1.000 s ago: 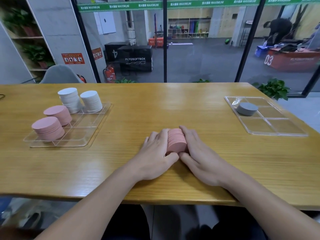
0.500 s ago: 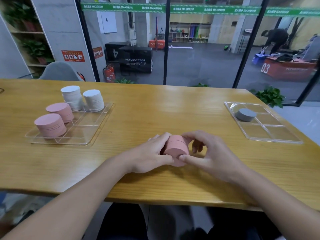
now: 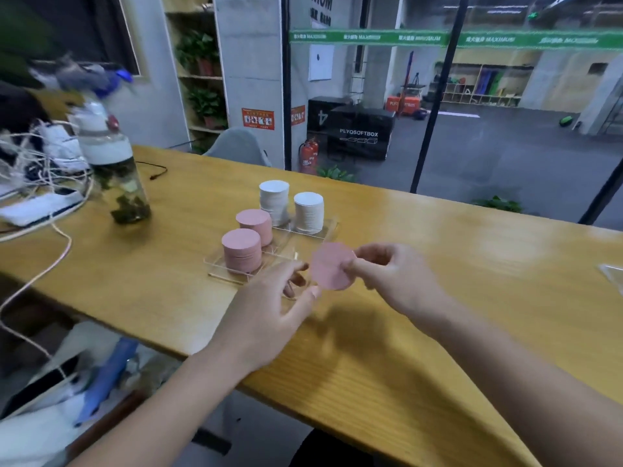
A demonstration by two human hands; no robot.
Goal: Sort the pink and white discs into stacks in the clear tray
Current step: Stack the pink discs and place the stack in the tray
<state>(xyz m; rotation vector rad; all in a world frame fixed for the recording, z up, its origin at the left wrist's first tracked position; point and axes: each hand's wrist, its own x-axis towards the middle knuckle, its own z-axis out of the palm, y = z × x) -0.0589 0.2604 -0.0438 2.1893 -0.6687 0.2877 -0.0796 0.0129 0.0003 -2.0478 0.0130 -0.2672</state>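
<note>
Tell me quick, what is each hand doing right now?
Left hand: open, fingers relaxed, holding nothing.
Right hand: pinching the pink discs.

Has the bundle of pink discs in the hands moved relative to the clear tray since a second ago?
Yes. The pink discs, gripped by the right hand, are now right at the near right corner of the clear tray; earlier they sat well to its right, mid-table.

Soft indoor light, heavy motion blur.
Glare streaks the glossy yellow wooden desk (image 3: 472,251); left edge smears and bends; faint shadows fall beneath both hands.
</note>
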